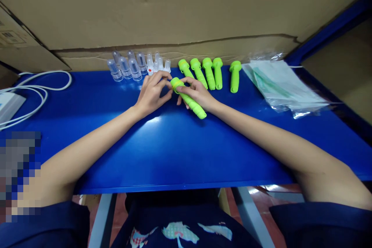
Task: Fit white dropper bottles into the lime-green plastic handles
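My right hand [197, 93] grips a bright green plastic tube [192, 102] that lies slanted over the blue table [162, 151], its capped end up and to the left. My left hand [152, 91] pinches at that capped end [175, 83] with its fingertips. Behind the hands, several more green tubes [207, 73] lie side by side, and one further green tube [235, 75] lies apart to the right. Several clear plastic caps and small white pieces [135, 66] stand in a cluster at the back left of them.
A stack of clear plastic bags [283, 85] lies at the right of the table. White cables [37, 89] and a white device [8, 104] sit at the far left. Cardboard sheets [174, 11] wall off the back.
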### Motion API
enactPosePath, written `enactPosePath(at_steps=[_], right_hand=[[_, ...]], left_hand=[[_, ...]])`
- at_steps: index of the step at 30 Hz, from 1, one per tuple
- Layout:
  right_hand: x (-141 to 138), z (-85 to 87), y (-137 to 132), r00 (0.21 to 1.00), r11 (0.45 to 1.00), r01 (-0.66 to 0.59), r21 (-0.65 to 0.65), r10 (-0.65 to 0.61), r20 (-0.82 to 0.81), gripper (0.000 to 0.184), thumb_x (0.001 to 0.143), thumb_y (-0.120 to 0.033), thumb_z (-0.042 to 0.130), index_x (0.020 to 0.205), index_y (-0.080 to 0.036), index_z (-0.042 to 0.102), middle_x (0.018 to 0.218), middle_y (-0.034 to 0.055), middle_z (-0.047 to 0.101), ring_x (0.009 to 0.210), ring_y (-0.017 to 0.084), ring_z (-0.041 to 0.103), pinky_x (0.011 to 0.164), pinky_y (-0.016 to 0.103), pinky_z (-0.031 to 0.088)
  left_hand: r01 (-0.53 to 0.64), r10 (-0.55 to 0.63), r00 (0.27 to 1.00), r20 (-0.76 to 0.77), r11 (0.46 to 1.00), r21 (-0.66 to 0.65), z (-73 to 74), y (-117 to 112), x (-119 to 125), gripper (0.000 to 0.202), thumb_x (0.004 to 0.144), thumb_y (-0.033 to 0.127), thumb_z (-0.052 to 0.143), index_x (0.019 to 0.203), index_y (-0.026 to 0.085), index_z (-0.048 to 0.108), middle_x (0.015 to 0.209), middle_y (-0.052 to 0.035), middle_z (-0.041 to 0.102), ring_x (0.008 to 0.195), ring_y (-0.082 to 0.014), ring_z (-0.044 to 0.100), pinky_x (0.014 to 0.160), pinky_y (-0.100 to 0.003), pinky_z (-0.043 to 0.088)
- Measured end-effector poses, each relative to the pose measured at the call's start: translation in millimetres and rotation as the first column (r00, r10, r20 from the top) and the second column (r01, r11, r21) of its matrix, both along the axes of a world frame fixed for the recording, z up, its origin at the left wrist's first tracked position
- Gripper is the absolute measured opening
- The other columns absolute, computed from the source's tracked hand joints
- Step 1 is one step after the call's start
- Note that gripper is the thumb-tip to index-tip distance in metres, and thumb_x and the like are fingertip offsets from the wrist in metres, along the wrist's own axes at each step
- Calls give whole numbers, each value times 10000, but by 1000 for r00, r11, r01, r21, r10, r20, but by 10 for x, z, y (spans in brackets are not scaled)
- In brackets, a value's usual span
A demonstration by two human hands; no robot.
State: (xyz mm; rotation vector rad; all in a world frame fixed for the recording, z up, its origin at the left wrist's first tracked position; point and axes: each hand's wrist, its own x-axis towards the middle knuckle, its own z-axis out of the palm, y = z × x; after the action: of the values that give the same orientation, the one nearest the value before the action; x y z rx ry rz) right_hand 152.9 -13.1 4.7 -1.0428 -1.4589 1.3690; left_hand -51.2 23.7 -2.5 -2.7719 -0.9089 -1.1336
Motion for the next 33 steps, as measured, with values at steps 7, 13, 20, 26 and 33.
enactPosePath(at_steps=[7,13,20,26,33], right_hand=[[-53,30,13,999,999,36,-33,-36,-21,549,782,-587,807,1051,-191,539,594,0,716,362,139,576,316,216,423],[-44,30,-13,997,997,69,-39,-70,-25,548,809,-595,800,1082,-178,570,619,1,722,368,132,573,318,215,426],[-12,-33,-25,995,1000,-8,16,9,-95,542,873,-642,724,1086,-161,595,902,80,782,474,103,606,411,229,509],[-19,-32,-33,993,999,29,-13,-30,-111,459,922,-614,642,1098,-202,541,907,81,774,514,135,626,461,261,526],[28,-4,-9,995,999,-46,10,46,-85,342,943,-506,536,972,-167,575,780,129,761,358,124,469,349,270,395]], left_hand=[[-147,167,976,140,979,-140,-97,20,105,144,955,310,693,926,188,622,1307,-105,604,1199,-280,618,1064,-487,420],[-119,149,969,197,980,-157,-107,27,116,199,981,382,670,931,191,648,1285,-108,606,1201,-278,618,1067,-487,432],[37,8,952,305,989,-144,-111,102,61,89,983,268,654,969,202,712,1165,-76,623,1002,-181,653,896,-357,544],[117,-45,945,324,972,-206,-57,44,88,154,944,180,670,1084,215,720,1079,-51,685,974,-163,664,787,-283,536],[138,-63,935,350,971,-194,-67,20,123,55,946,143,649,967,191,668,927,-20,719,845,-135,655,735,-259,501]])
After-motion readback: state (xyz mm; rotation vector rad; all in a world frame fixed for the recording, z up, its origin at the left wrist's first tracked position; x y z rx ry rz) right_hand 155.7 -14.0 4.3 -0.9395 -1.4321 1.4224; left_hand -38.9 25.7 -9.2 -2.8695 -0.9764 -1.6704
